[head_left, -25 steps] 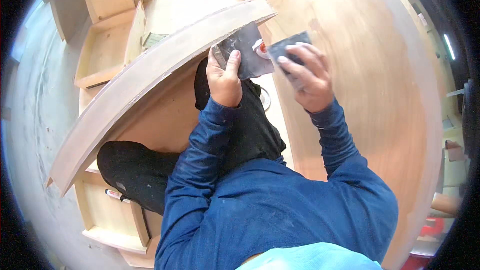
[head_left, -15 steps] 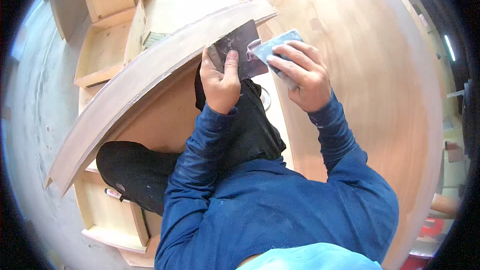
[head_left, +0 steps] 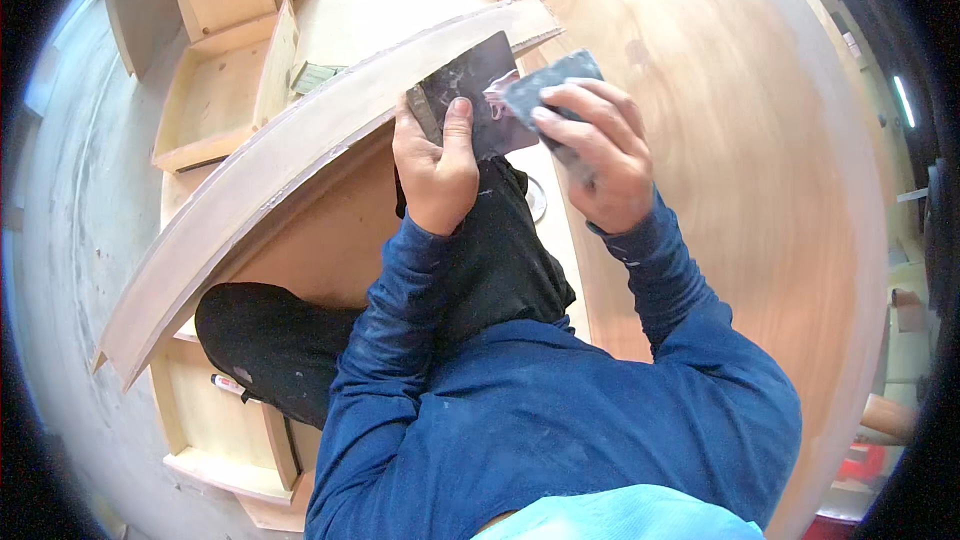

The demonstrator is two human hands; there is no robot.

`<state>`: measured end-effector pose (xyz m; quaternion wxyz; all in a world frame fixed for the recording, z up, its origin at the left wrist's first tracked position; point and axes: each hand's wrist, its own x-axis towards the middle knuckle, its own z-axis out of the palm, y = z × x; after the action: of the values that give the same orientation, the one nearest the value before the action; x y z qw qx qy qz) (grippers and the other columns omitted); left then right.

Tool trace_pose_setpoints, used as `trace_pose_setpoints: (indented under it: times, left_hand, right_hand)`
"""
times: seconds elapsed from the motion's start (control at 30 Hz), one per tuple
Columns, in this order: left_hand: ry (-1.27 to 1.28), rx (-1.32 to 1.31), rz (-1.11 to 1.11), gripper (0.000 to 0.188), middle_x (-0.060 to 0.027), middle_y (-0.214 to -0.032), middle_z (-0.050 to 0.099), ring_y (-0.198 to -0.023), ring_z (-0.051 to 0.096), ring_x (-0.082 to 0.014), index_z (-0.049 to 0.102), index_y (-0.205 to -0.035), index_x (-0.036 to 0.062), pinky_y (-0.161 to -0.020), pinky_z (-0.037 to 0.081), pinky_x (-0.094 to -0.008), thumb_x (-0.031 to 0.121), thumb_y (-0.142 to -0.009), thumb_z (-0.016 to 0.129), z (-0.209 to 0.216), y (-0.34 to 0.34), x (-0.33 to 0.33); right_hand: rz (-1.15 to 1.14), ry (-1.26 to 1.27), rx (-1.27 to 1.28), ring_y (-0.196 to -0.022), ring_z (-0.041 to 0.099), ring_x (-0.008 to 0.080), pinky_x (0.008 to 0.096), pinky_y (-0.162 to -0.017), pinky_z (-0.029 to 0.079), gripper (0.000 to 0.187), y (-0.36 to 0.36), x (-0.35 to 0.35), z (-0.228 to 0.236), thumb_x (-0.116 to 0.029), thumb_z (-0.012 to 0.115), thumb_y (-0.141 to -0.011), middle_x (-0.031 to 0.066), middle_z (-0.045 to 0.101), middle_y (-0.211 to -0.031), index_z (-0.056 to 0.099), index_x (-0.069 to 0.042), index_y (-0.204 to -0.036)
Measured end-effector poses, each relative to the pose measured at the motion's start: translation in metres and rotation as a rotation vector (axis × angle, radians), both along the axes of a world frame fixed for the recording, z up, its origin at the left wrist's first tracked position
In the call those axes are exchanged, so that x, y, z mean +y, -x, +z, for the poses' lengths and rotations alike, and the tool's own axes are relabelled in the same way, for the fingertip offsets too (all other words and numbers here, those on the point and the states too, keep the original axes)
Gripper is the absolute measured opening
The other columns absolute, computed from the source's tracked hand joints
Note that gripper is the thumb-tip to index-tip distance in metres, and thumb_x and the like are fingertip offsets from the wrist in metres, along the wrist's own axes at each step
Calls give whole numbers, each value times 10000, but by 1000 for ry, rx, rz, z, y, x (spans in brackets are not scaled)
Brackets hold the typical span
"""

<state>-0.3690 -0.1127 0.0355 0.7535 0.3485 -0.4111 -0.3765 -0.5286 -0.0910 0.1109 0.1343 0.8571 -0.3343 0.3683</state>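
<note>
My left hand [head_left: 438, 178] is closed around the edge of a dark flat putty board [head_left: 478, 65], its thumb lying on top. A smear of pinkish putty [head_left: 497, 98] sits near the board's right side. In my right hand [head_left: 612, 172] is a grey, flat putty scraper [head_left: 555, 72], gripped with the fingers across its face. The scraper's left edge meets the putty on the board. Just behind both tools runs a long curved wooden piece [head_left: 290, 145] with a pale, coated face.
A broad wooden panel [head_left: 720, 170] rises on my right. Open wooden boxes stand left, one beyond the curved piece [head_left: 215, 95] and one near my knee [head_left: 225, 430], beside a marker pen [head_left: 228, 384]. A round white object [head_left: 537, 200] lies partly hidden behind my leg.
The scraper has turned its face, from bright to darker grey, and shifted slightly left over the putty. The putty smear has changed shape. My left hand stays nearly in place with the board.
</note>
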Motion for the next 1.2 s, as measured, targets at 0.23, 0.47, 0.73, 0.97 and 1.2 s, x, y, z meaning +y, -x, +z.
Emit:
trace_pose_setpoints:
  times: [0.23,0.47,0.73,0.97,1.2]
  left_hand:
    - [-27,-3,-32,370,-162,-1135,627,-1042,581,-199,472,-1263,-101,-917,458,-297,81,-962,586,-3,-2,4]
    - [-6,129,16,389,-146,-1167,610,-1009,579,-195,462,-1274,-108,-913,453,-294,102,-969,581,4,-19,4]
    - [-21,-83,129,391,-169,-1110,626,-1007,579,-203,462,-1251,-118,-917,442,-289,106,-962,598,0,-16,1]
    - [-27,262,-87,357,-136,-1180,596,-1024,584,-188,463,-1283,-71,-910,469,-294,52,-963,564,-1,-16,-5]
    - [5,604,-292,371,-130,-1188,597,-1076,580,-215,446,-1310,-48,-954,442,-297,-17,-951,533,3,-22,2]
  right_hand:
    - [45,-168,-127,-1081,609,337,414,-937,485,349,-8,-6,-16,125,641,-680,141,658,-1123,692,-47,-979]
    - [28,-348,-74,-1116,593,376,417,-958,472,439,19,-23,-54,158,574,-673,193,641,-1192,660,-32,-1059]
    - [-35,-126,106,-1080,590,347,415,-933,479,435,-11,-3,-9,93,697,-643,156,644,-1152,692,-43,-1056]
    - [28,-104,-11,-1055,586,352,417,-921,485,465,-16,-10,-4,128,665,-615,136,615,-1081,693,-50,-1044]
    - [-10,-142,-44,-1078,571,372,441,-933,479,487,1,-18,-45,157,571,-650,182,557,-1178,676,-50,-1078]
